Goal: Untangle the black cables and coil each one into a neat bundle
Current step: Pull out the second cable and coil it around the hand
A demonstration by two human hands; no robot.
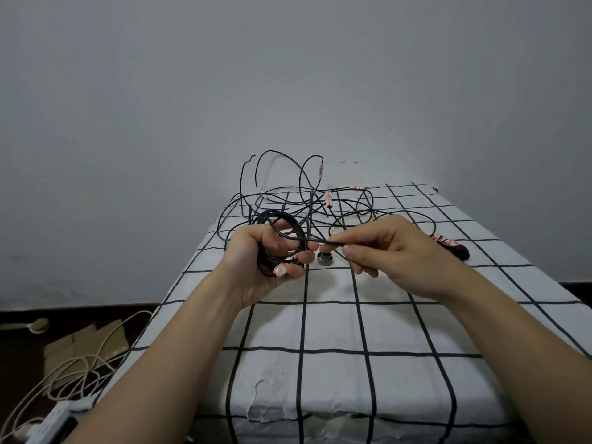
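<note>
Floor, far left: white cords (73,363), not part of my job. Left hand (256,251): grip wrapped round a part-made coil (282,225) of black cable, fingers through the loops, I judge to stop them springing apart. Right hand (390,248): narrow grip, pinching the free strand (315,240) taut, likely to feed another turn. Behind both hands, the tangle (307,200) lies unsorted on the checked bed (336,325).

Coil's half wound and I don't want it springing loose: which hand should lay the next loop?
Right, probably. The right hand pinches the free strand leading off the coil, so it can carry it round. The left hand grips the coil's loops; letting go would likely spill them.
</note>
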